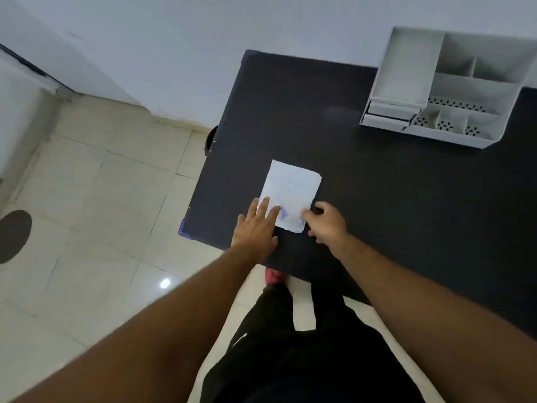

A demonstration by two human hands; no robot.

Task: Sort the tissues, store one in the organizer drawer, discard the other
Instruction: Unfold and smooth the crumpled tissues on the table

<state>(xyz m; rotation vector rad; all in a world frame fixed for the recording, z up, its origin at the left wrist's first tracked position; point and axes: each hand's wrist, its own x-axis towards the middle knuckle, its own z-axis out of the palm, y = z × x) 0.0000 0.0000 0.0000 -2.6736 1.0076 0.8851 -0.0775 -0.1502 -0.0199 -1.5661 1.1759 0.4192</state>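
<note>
A flat white tissue [293,190] with faint blue marks lies on the black table [392,199] near its front left corner. My left hand [255,228] rests flat with its fingertips on the tissue's near left part, fingers spread. My right hand [327,222] is curled at the tissue's near right corner, thumb and fingers touching its edge; a firm grip cannot be told. A white desk organizer [453,88] with several compartments stands at the table's far right; its small drawer [389,112] at the lower left looks shut. Only one tissue is visible.
A dark round object [209,139], partly hidden, sits on the floor beside the table's left edge. The floor is pale tile, with a dark round patch [13,235] at far left. A white wall runs behind the table. My legs stand at the table's front edge.
</note>
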